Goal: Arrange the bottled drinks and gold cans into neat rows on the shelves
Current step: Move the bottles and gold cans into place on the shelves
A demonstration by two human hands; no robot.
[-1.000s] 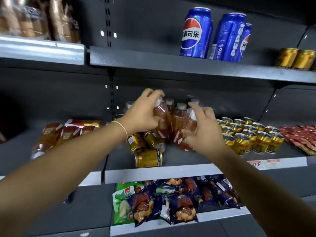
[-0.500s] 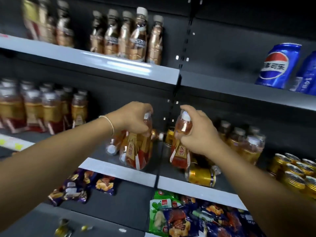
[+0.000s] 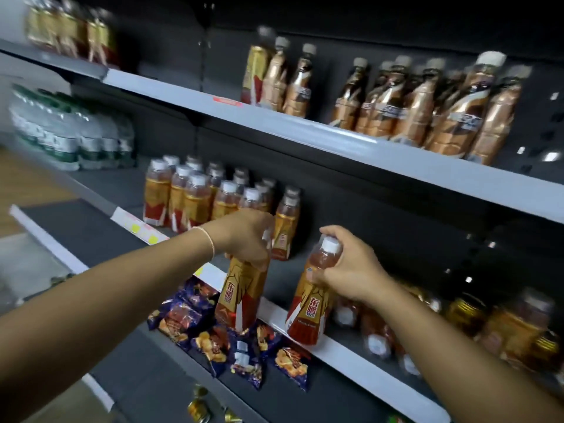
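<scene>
As it reaches in from seven o'clock, the left hand (image 3: 247,236) grips the neck of a gold-and-red bottle (image 3: 241,288) from above. At its three o'clock, the right hand (image 3: 351,270) curls round the shoulder of a second bottle (image 3: 309,303), which has a white cap. Both bottles are upright, their bases level with the front strip of the middle shelf (image 3: 360,361); I cannot tell if they touch it. Toward seven o'clock, blue snack packets (image 3: 210,328) lie on the lower shelf (image 3: 146,361), with gold cans (image 3: 198,407) lower still. At four o'clock, blurred bottles (image 3: 375,334) lie on their sides on the middle shelf. Farther back, at ten o'clock, matching bottles (image 3: 195,199) stand in neat rows. Water bottles (image 3: 70,138) sit beyond at nine, and copper-wrapped bottles (image 3: 427,102) stand on the top shelf (image 3: 305,129) at one.
</scene>
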